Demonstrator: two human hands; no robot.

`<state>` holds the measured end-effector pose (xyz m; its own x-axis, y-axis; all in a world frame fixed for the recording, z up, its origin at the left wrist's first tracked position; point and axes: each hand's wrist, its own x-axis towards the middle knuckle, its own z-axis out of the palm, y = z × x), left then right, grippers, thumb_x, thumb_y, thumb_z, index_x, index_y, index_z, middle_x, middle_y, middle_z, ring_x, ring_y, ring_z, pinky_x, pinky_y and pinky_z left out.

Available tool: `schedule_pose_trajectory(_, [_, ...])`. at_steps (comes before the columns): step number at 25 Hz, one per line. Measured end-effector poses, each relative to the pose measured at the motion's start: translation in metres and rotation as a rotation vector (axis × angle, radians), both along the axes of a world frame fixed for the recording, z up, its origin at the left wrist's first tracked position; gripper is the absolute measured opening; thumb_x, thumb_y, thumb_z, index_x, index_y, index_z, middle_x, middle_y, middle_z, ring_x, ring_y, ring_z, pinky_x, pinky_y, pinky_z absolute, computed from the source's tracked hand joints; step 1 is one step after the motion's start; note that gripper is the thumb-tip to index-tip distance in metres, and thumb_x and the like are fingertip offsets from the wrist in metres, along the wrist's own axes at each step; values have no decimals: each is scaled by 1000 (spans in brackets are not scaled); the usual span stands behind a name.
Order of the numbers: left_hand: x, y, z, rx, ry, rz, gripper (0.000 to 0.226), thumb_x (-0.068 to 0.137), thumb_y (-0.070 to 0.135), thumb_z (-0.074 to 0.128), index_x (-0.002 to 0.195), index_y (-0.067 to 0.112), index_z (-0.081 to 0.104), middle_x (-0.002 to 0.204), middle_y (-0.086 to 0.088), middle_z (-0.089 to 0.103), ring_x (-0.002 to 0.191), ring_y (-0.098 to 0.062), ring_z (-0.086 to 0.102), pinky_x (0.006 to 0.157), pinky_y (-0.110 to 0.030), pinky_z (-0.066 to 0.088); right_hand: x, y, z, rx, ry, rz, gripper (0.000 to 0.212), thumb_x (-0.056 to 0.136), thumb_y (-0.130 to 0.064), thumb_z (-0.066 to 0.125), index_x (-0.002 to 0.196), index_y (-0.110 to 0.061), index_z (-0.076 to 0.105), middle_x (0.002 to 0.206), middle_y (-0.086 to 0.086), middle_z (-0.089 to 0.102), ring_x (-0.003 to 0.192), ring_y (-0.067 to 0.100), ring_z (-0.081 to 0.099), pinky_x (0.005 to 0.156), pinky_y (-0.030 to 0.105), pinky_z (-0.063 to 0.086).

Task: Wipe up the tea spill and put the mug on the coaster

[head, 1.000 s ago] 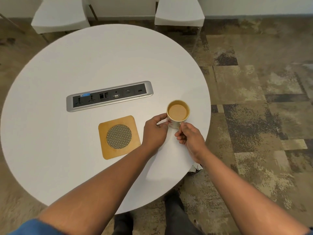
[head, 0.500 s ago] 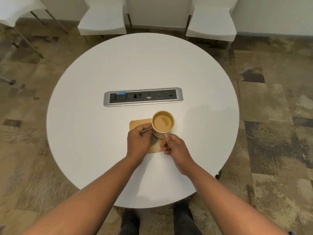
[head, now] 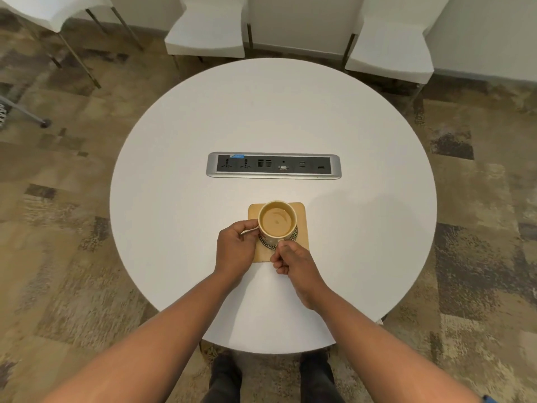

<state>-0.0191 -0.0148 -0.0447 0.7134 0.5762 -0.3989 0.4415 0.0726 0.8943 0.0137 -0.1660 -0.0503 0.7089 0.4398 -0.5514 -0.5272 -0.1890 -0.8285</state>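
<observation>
A pale mug (head: 277, 219) full of milky tea stands over the square wooden coaster (head: 302, 228), covering most of its woven round inset. My left hand (head: 236, 250) holds the mug's left side with thumb and fingers curled against it. My right hand (head: 293, 258) grips the mug at its near side, where the handle seems to be, hidden by the fingers. I cannot tell whether the mug's base touches the coaster. No spill or cloth shows on the white round table (head: 174, 199).
A silver power and data socket strip (head: 273, 165) is set into the table just beyond the coaster. White chairs (head: 207, 33) stand at the far side. Patterned carpet surrounds the table, and my legs show below its near edge.
Both hands carried the mug leftward from the table's right side onto the coaster. The camera view also shifted so the table now sits centred.
</observation>
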Motion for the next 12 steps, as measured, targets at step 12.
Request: schedule_pose_trajectory(12, [4, 3, -3, 23, 13, -27, 29, 97, 2, 60, 102, 25, 77, 103, 9, 78, 94, -5, 73, 79, -22, 57, -7, -5, -2, -116, -120, -11, 22, 98, -46, 46, 89, -33, 61, 81, -9, 68, 72, 6, 58, 69, 25, 47])
